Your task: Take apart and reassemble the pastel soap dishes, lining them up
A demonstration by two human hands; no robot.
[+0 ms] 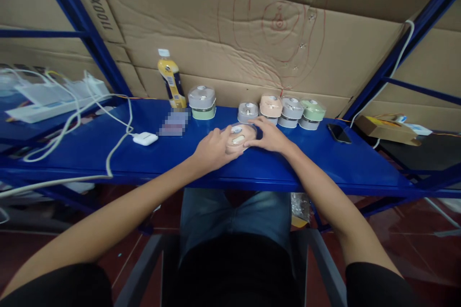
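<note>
On the blue table, a pinkish-beige lidded container (239, 139) with a clear cover and a small pale piece on top sits between my two hands. My left hand (216, 147) wraps its left side, the fingers partly hiding it. From the right, my right hand (267, 136) grips the opposite edge with thumb and fingers. Just behind stands a grey container (248, 112) of the same kind. To its right are stacked containers: one with a beige top (271, 106), one with a grey top (291, 111) and one with a green top (312, 113). Another grey-and-green stack (202, 101) stands left.
A yellow drink bottle (170, 79) stands at the back left. A white earphone case (145, 138) lies near white cables (110, 158) and a power strip (59, 103). At right are a black phone (339, 133) and a cardboard box (383, 130). Cardboard (180, 19) lines the back.
</note>
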